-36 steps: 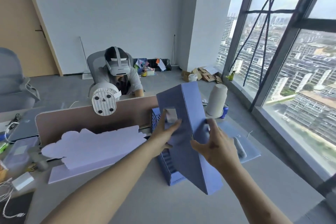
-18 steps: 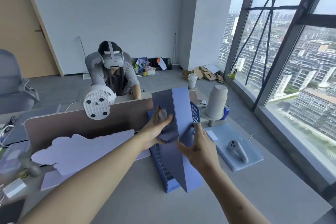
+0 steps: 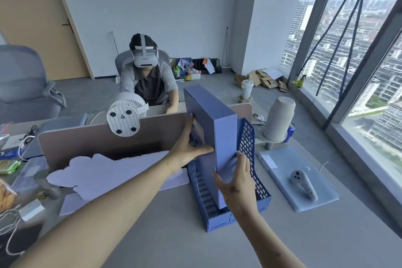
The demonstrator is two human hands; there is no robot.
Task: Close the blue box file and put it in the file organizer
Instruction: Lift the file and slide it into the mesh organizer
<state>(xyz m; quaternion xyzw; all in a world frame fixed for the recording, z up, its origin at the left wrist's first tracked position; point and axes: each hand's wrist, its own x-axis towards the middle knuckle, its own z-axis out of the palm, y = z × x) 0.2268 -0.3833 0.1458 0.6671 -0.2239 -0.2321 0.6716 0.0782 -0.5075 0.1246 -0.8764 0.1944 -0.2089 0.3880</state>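
Note:
The blue box file [image 3: 221,135] is closed and stands upright inside the blue mesh file organizer [image 3: 250,165] at the middle of the desk, its lower end down in the right-hand slot. My left hand [image 3: 189,148] grips the file's left face by the label pocket. My right hand [image 3: 237,180] presses flat against the file's near spine, low down, with fingers spread upward. The organizer's left slot holds nothing I can see.
A brown desk divider [image 3: 97,139] with a white fan [image 3: 125,115] runs behind. A seated person [image 3: 148,80] wears a headset beyond it. A controller [image 3: 303,184] lies on a pale pad to the right, near a grey cylinder [image 3: 279,119]. Lilac foam sheets [image 3: 104,172] lie to the left.
The file has swung from tilted above the organizer to upright and dropped into the organizer's slot. Both hands followed it down and forward, still holding it.

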